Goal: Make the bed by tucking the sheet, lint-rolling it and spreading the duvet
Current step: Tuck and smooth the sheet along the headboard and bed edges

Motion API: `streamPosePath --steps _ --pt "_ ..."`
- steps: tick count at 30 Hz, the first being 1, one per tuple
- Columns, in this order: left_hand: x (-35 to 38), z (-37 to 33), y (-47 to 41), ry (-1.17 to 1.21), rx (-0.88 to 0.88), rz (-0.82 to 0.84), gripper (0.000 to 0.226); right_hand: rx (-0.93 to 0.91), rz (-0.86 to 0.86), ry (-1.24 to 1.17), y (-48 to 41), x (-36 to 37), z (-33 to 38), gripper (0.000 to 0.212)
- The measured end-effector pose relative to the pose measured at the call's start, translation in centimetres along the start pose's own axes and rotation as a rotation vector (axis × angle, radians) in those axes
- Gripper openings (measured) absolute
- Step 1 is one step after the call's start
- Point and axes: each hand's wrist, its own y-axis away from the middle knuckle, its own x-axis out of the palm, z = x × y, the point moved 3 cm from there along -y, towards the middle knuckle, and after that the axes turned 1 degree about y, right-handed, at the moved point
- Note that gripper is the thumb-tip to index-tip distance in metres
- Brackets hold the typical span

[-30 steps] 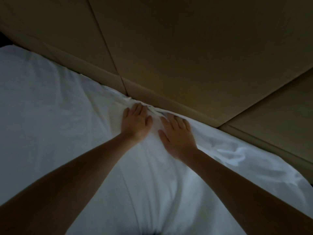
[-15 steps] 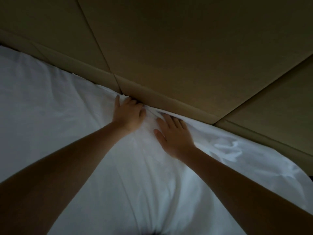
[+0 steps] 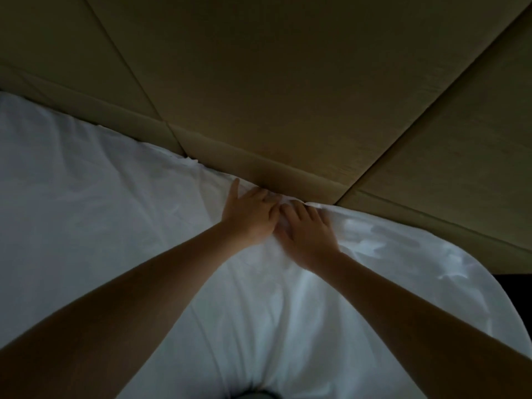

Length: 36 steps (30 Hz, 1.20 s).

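Head view, in dim light: a padded headboard (image 3: 288, 82) of tan panels fills the top of the frame, and the white sheet (image 3: 86, 211) covers the bed below it, running up to the seam where mattress meets headboard. Left of the hands the sheet's edge lies fairly flat along that seam. To the right it is loose and rumpled, with its edge showing above the seam, so by my reading the tuck is only partly done there.

Both forearms reach forward to one spot at the seam. The right hand (image 3: 308, 237) lies palm down on the sheet, fingers slightly spread and pressing the cloth toward the headboard. The left hand (image 3: 249, 217) is just beside it, almost touching. One of its fingers is stretched straight along the seam, and the other fingertips dip out of sight at the edge, so I cannot tell whether they pinch cloth or only push it. A small bunch of sheet stands up between the two hands.

The likely fault is that this bunch gets pushed down as a lump, leaving a ridge. Pushing hard in one place could also drag the cloth inward and pull the loose right side further out.
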Motion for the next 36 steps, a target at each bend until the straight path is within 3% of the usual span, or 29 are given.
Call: streamPosePath --steps 4,6,9,11,13,16,20,26,32,34,36 --pt "-0.1 -0.7 -1.4 0.012 -0.064 0.047 0.044 0.065 0.114 -0.303 -1.0 -1.5 -0.8 0.040" --pt "-0.1 -0.9 -1.5 0.003 -0.085 0.064 0.044 0.046 0.091 -0.378 -0.4 -2.1 -1.2 0.037" --pt "0.1 -1.0 -0.8 0.032 -0.074 0.017 0.042 0.004 -0.130 -0.279 2.5 -2.4 -2.9 0.036" --pt "0.3 -1.2 0.6 0.121 -0.060 -0.147 0.048 0.065 -0.223 -0.174 4.6 -2.3 -4.9 0.040" --pt "0.1 -2.3 2.1 0.212 -0.011 -0.358 0.052 0.165 -0.182 -0.117 6.3 -2.2 -7.0 0.044" --pt "0.5 -3.4 2.5 0.299 -0.060 -0.286 0.038 0.205 -0.142 -0.110 7.1 -2.2 -8.8 0.041" --pt "0.9 -4.1 1.7 0.433 -0.168 -0.339 0.021 0.372 -0.299 -0.326 6.6 -2.9 -10.1 0.024" --pt "-1.0 -5.9 0.2 0.603 -0.244 -0.475 0.016 0.440 -0.441 -0.298 7.0 -3.9 -10.3 0.028" --pt "1.3 -7.2 0.4 0.498 -0.232 -0.381 0.030 0.316 -0.317 -0.245 8.1 -2.7 -11.1 0.038" --pt "1.3 -7.7 1.2 0.422 -0.147 -0.420 0.031 0.213 -0.358 -0.108 9.5 -2.5 -11.4 0.047" --pt "1.4 -8.8 2.4 0.340 0.044 -0.486 0.037 0.196 -0.369 -0.020 10.9 -2.5 -11.6 0.051"
